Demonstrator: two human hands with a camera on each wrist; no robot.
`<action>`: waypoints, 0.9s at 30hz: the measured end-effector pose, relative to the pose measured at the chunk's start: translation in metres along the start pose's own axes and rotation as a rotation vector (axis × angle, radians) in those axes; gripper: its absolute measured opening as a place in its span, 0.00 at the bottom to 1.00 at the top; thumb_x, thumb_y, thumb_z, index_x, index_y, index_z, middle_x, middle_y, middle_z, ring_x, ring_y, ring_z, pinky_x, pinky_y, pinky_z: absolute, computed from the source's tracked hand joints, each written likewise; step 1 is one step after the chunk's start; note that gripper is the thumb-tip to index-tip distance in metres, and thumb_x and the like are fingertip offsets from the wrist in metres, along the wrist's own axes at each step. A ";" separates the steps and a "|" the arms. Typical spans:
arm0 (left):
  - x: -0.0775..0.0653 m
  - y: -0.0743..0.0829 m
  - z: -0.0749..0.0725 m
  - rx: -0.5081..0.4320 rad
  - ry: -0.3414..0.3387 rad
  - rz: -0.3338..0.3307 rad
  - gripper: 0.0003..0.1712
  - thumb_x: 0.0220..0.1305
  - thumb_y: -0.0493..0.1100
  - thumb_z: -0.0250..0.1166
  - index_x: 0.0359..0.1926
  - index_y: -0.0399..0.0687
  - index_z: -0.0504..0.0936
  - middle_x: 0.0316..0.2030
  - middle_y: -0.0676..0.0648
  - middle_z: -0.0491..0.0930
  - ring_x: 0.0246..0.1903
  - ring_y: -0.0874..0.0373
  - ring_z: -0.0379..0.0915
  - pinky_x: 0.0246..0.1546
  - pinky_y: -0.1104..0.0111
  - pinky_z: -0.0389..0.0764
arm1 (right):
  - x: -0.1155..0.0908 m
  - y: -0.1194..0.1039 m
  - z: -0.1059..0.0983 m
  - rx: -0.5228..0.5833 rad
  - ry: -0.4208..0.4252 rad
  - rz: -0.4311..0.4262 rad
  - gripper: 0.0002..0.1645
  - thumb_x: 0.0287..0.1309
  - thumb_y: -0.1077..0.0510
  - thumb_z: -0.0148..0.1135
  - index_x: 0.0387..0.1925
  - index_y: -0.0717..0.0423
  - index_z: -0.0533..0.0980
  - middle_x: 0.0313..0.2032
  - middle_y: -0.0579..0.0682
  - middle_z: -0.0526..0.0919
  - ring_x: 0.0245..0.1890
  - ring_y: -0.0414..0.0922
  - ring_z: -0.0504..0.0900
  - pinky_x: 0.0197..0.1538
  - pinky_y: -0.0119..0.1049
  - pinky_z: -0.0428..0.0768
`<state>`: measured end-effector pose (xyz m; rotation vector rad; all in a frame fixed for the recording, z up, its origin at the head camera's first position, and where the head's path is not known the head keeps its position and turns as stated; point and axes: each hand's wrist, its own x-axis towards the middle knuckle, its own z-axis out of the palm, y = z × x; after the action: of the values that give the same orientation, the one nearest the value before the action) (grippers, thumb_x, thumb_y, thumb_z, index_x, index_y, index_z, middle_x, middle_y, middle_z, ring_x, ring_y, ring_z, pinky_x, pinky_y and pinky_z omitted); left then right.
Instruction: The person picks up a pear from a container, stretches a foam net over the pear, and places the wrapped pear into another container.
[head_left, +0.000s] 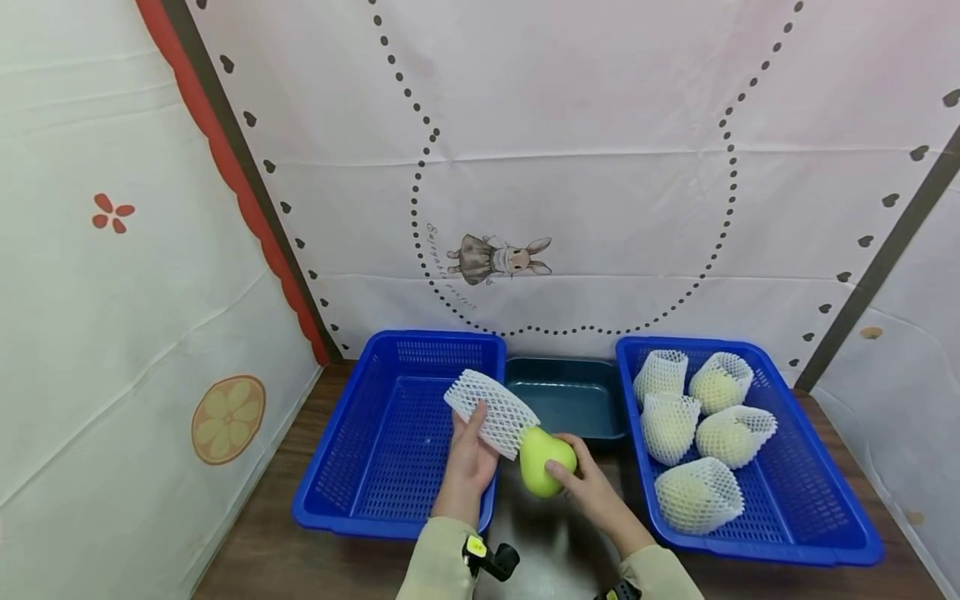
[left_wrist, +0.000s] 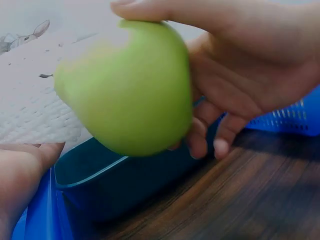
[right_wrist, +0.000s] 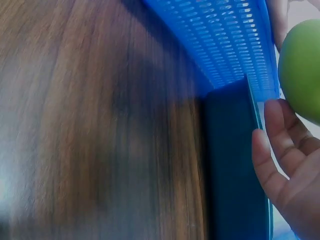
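Observation:
A green pear is held in my right hand, thumb on its near side. My left hand holds a white foam net sleeve, its thumb lying over the mesh. One end of the sleeve meets the pear's narrow, stemmed end, and most of the fruit is bare. The left wrist view shows the stem on the pear pointing toward the netting. In the right wrist view only part of the pear appears, beside the right fingers.
On the left stands a blue basket with nothing seen inside. A dark teal tray sits between it and the right blue basket, which holds several net-wrapped fruits. Everything stands on a wooden table, with printed cloth behind.

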<state>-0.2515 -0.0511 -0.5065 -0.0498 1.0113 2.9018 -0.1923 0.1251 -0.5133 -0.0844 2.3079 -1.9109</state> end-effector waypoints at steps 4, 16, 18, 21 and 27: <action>0.000 -0.003 0.001 0.088 -0.033 0.021 0.44 0.64 0.36 0.58 0.70 0.60 0.40 0.66 0.38 0.55 0.61 0.47 0.60 0.58 0.59 0.65 | 0.001 -0.005 0.003 -0.003 0.038 0.011 0.28 0.62 0.51 0.54 0.57 0.58 0.54 0.47 0.58 0.70 0.39 0.47 0.71 0.37 0.41 0.71; 0.004 -0.011 0.003 0.276 -0.069 0.070 0.47 0.56 0.29 0.60 0.70 0.53 0.44 0.63 0.36 0.59 0.58 0.49 0.63 0.55 0.63 0.68 | 0.010 -0.023 0.013 0.196 0.005 0.074 0.40 0.63 0.46 0.54 0.65 0.61 0.50 0.55 0.65 0.69 0.37 0.50 0.77 0.39 0.44 0.77; 0.004 -0.012 0.004 0.305 -0.093 0.092 0.48 0.54 0.28 0.61 0.70 0.51 0.44 0.62 0.36 0.59 0.56 0.51 0.65 0.54 0.65 0.68 | 0.010 -0.026 0.014 0.238 -0.001 0.090 0.45 0.60 0.42 0.55 0.66 0.63 0.48 0.55 0.66 0.69 0.39 0.49 0.78 0.40 0.42 0.78; 0.003 -0.013 0.003 0.352 -0.136 0.108 0.50 0.51 0.29 0.64 0.69 0.49 0.45 0.61 0.37 0.61 0.54 0.53 0.66 0.53 0.66 0.69 | 0.010 -0.031 0.012 0.343 -0.049 0.066 0.49 0.60 0.40 0.54 0.66 0.67 0.45 0.55 0.66 0.69 0.43 0.49 0.78 0.44 0.41 0.78; -0.002 -0.010 0.004 0.614 -0.192 0.071 0.53 0.49 0.35 0.71 0.69 0.49 0.46 0.60 0.38 0.63 0.55 0.51 0.65 0.55 0.66 0.67 | 0.013 -0.040 0.009 0.536 -0.102 0.114 0.46 0.62 0.37 0.50 0.66 0.65 0.49 0.58 0.64 0.65 0.52 0.50 0.74 0.55 0.47 0.70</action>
<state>-0.2489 -0.0412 -0.5095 0.2939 1.8248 2.4529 -0.2057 0.1066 -0.4766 0.0096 1.6316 -2.3226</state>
